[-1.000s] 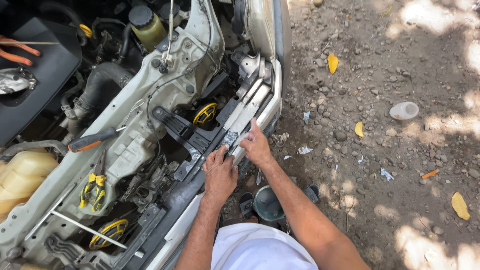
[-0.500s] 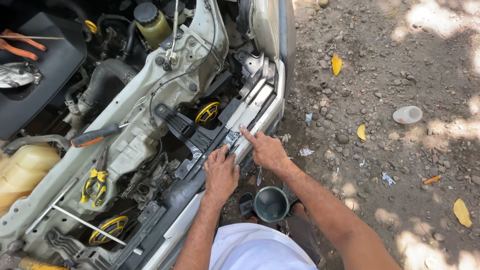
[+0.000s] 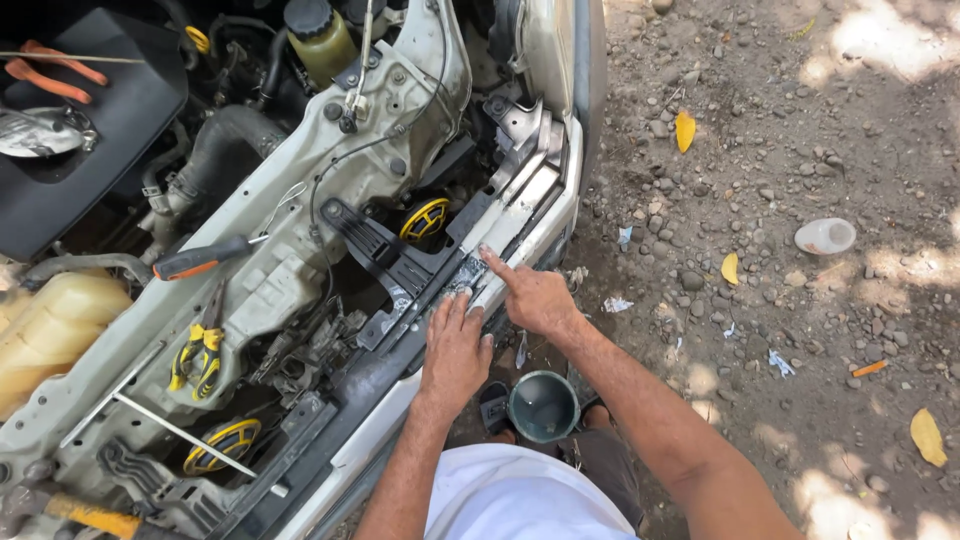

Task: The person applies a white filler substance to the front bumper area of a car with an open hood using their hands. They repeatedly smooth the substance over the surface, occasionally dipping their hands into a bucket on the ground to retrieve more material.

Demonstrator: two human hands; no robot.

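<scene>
- The left hand (image 3: 455, 350) is laid flat, fingers together and stretched out, on the dark grey metal front crossmember (image 3: 440, 285) at the front edge of the open engine bay; nothing is gripped by it.
- The right hand (image 3: 535, 297) is held just beside the left, its forefinger stretched out and its tip set on the pale metal front panel (image 3: 520, 205) above the crossmember; the other fingers are curled in, and nothing is held.
- A small shiny, wet-looking patch on the crossmember is seen between the two hands' fingertips.
- A round yellow and black horn (image 3: 425, 218) is seen behind the crossmember, near the hands; a second yellow and black horn (image 3: 222, 445) lies towards the lower left corner of the bay.
- A screwdriver with an orange and black handle (image 3: 200, 258) is rested on the white upper radiator support, well apart from the hands.
- Yellow-handled pliers (image 3: 196, 355) are laid on the same support, below the screwdriver.
- Orange-handled pliers (image 3: 55, 72) are seen on the black plastic engine cover (image 3: 90, 160) at the upper left corner.
- A pale yellow translucent coolant tank (image 3: 50, 330) is seen at the left edge.
- A round grey metal cup (image 3: 543, 407) stands on the stony ground below the hands, by the person's feet.
- A clear plastic bottle (image 3: 825, 236) lies on the ground, well apart to the right.
</scene>
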